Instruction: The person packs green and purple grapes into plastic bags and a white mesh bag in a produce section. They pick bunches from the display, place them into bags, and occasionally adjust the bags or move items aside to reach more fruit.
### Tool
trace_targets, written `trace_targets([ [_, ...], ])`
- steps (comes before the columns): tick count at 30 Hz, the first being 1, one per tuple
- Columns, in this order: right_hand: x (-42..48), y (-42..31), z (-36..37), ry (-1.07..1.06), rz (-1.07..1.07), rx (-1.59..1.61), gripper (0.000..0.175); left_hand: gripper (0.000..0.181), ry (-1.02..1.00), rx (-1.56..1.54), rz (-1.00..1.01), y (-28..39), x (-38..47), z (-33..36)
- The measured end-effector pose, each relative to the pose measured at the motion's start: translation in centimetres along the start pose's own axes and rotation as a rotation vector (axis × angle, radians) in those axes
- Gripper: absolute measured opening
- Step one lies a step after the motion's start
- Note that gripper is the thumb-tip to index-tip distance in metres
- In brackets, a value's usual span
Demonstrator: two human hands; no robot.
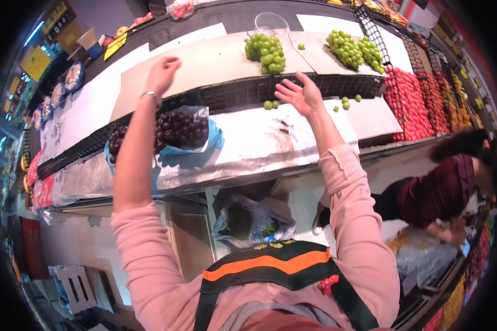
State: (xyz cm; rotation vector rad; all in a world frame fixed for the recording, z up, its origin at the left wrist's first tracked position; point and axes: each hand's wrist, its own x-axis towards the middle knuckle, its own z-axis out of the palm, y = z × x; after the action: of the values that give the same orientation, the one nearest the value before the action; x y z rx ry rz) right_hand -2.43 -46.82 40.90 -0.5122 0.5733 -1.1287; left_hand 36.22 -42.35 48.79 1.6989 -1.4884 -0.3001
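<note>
My left hand (164, 75) is raised over the cardboard-covered upper shelf (199, 62), its fingers curled; whether anything is in it cannot be told. My right hand (300, 95) hangs at the front edge of that shelf with its fingers spread and the palm bare. Just above it lies a bunch of green grapes (269, 53), beside a clear plastic container (273, 25). More green grape bunches (346, 49) rest farther right. Dark grapes (182, 130) in blue wrapping sit on the lower shelf, partly hidden behind my left forearm. Loose green grapes (271, 104) lie below my right hand.
Black plastic crates (232, 94) form the step between shelves. Red fruit (410, 103) is heaped behind black netting at right. A plastic bag with greenery (248, 223) is on the floor below the stand. Another person (435, 190) bends over plastic bags at right. Wrapped trays (72, 76) line the left.
</note>
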Motion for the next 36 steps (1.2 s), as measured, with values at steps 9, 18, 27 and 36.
trace_targets([
  [9,-6.4,-2.4,-8.4,-0.349,0.246,-0.163,0.041,0.045,-0.11,-0.268,-0.405,5.6,12.9,18.0],
  [18,-22.4,-3.8,-23.2,0.069,0.196,0.049,0.028,0.05,-0.127,-0.003,-0.319,3.0,19.2,25.4],
  [27,-21.4,-4.5,-23.9,0.081,0.169,0.099,0.025,0.018,0.251,-0.454,-0.347,6.1,15.2,22.1],
  [36,-20.2,-3.2,-20.8,0.002,0.237,0.042,0.025,0.019,0.446,-0.163,-0.044,12.3,10.6,17.9],
])
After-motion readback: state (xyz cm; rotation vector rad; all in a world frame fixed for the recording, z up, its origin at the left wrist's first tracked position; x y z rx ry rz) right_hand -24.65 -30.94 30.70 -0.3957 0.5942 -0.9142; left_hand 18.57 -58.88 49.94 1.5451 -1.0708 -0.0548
